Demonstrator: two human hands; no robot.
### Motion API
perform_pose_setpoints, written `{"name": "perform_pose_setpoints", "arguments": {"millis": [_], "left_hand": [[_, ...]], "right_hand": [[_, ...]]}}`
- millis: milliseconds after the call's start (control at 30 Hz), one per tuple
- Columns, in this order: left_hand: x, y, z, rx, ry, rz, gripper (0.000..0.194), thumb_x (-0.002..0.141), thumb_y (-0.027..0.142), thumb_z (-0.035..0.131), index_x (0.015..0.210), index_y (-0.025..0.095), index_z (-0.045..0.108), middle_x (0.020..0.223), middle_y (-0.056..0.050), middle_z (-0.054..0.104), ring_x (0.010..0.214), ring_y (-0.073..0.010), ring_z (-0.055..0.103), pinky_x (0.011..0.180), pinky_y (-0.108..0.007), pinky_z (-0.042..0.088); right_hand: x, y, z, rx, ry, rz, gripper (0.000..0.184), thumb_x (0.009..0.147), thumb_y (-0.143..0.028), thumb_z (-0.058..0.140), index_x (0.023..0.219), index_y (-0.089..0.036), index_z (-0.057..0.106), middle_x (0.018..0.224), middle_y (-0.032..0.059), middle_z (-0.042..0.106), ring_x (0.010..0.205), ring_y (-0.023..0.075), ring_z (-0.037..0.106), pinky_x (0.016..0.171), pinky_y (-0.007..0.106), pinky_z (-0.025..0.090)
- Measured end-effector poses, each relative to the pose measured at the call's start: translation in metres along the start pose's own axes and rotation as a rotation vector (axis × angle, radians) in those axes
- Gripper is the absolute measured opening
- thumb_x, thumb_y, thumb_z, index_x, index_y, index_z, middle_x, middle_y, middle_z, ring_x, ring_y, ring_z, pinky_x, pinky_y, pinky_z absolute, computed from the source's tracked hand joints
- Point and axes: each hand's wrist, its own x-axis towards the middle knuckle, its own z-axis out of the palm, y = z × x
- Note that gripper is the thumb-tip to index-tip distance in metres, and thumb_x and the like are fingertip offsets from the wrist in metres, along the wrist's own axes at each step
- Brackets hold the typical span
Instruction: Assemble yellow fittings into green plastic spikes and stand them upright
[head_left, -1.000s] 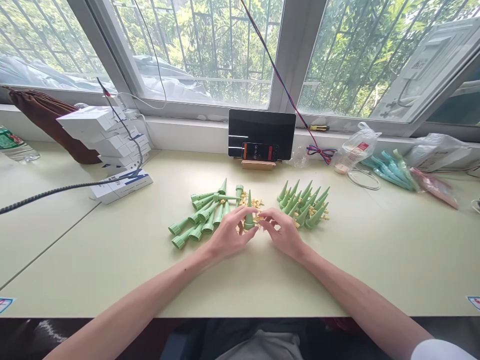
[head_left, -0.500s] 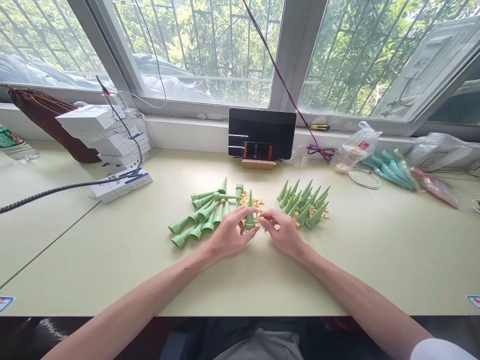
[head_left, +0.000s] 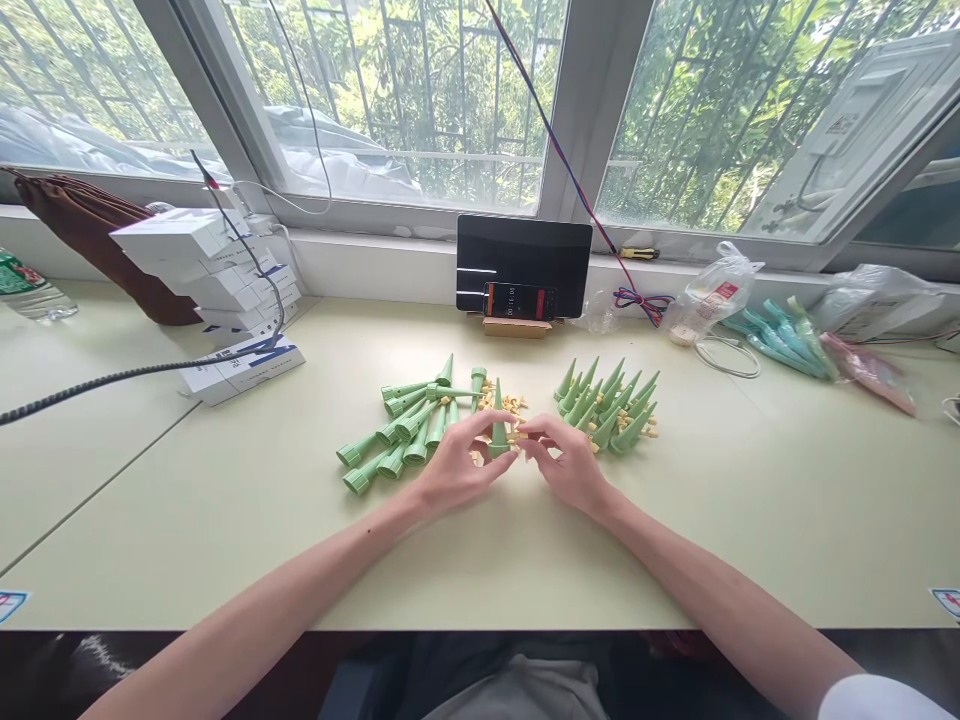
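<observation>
My left hand (head_left: 465, 464) grips a green plastic watering spike (head_left: 499, 428), its tip pointing up and its wide collar down. Close against its right side, my right hand (head_left: 564, 462) pinches a small yellow plastic valve (head_left: 516, 436), mostly covered by the fingertips. Whether the valve sits inside the spike's wall cannot be made out. Left of my hands lies a loose pile of green spikes (head_left: 405, 424). Behind the held spike is a heap of small yellow valves (head_left: 511, 403). To the right, several green spikes with yellow valves (head_left: 609, 408) stand or lean in a cluster.
A phone (head_left: 519, 301) showing a timer leans on a dark tablet (head_left: 525, 262) at the back. White boxes (head_left: 244, 368) and a black cable (head_left: 135, 378) occupy the left. Plastic bags (head_left: 712, 300) and teal pieces (head_left: 784, 338) lie at the back right.
The held spike has shifted very slightly left, with its tip a little lower. Both hands keep nearly the same place and grip.
</observation>
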Motion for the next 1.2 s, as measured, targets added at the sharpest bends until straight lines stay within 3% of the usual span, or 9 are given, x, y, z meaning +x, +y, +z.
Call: {"name": "perform_pose_setpoints", "arguments": {"millis": [233, 600, 833, 1200], "left_hand": [[-0.0002, -0.0014, -0.0010, 0.014, -0.018, -0.001, 0.030, 0.086, 0.027, 0.063, 0.115, 0.021, 0.061, 0.111, -0.006, 0.067, 0.088, -0.0147, 0.061, 0.069, -0.024, 0.056], [0.0002, 0.0018, -0.0006, 0.055, -0.009, 0.054, 0.029, 0.086, 0.024, 0.063, 0.116, 0.021, 0.062, 0.112, -0.007, 0.068, 0.092, -0.0157, 0.064, 0.067, -0.024, 0.056], [0.0012, 0.0033, -0.0007, 0.051, -0.001, 0.067, 0.029, 0.086, 0.023, 0.063, 0.115, 0.021, 0.062, 0.111, -0.006, 0.069, 0.093, -0.0158, 0.065, 0.066, -0.023, 0.056], [0.0006, 0.0023, 0.0001, 0.048, 0.011, 0.040, 0.028, 0.087, 0.024, 0.063, 0.115, 0.020, 0.061, 0.110, -0.005, 0.068, 0.090, -0.0148, 0.063, 0.067, -0.023, 0.055]], "right_hand": [[0.0000, 0.0055, 0.0006, 0.011, -0.013, 0.029, 0.017, 0.095, -0.036, 0.058, 0.099, -0.021, 0.065, 0.086, 0.0041, 0.069, 0.061, 0.0126, 0.062, 0.061, 0.030, 0.058], [0.0021, 0.0042, 0.0000, -0.049, -0.031, 0.056, 0.029, 0.098, -0.043, 0.051, 0.089, -0.019, 0.065, 0.077, 0.0040, 0.066, 0.060, 0.0130, 0.058, 0.055, 0.026, 0.053], [0.0018, 0.0008, -0.0018, -0.033, -0.043, 0.012, 0.020, 0.094, -0.036, 0.059, 0.104, -0.020, 0.063, 0.082, 0.0035, 0.066, 0.067, 0.0141, 0.061, 0.059, 0.026, 0.053], [0.0014, 0.0014, -0.0014, -0.031, -0.064, 0.019, 0.018, 0.094, -0.032, 0.057, 0.103, -0.017, 0.063, 0.079, 0.0038, 0.065, 0.066, 0.0142, 0.061, 0.058, 0.026, 0.051]]}}
